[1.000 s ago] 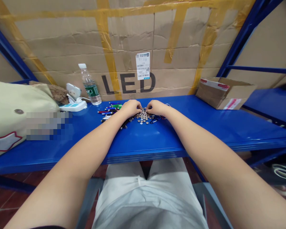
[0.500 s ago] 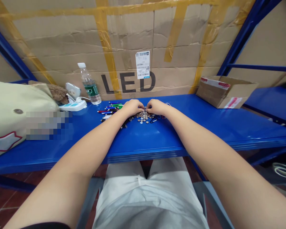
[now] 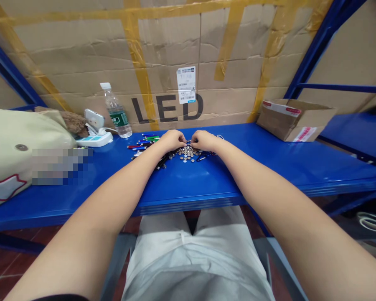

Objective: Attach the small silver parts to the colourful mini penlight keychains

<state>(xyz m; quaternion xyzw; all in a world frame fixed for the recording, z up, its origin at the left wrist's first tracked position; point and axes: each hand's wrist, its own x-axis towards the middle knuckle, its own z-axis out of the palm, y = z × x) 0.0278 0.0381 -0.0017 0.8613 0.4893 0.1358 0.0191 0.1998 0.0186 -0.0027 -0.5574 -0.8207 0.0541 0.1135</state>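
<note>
My left hand point(image 3: 171, 139) and my right hand point(image 3: 204, 140) rest side by side on the blue shelf point(image 3: 269, 167), fingers curled and pinched together over a small heap of silver button-like discs point(image 3: 188, 154). What the fingertips hold is too small to make out. Several coloured pens point(image 3: 143, 144) lie just left of my left hand, some partly under my forearm.
A water bottle point(image 3: 116, 110) and a white power strip point(image 3: 95, 139) stand at the back left beside a cream bag point(image 3: 15, 146). An open cardboard box point(image 3: 293, 119) sits at the back right. A large taped carton marked LED point(image 3: 167, 108) forms the back wall.
Both hands stayed over the disc heap; the fingertips drew slightly closer together. The view shifted a little to the left.
</note>
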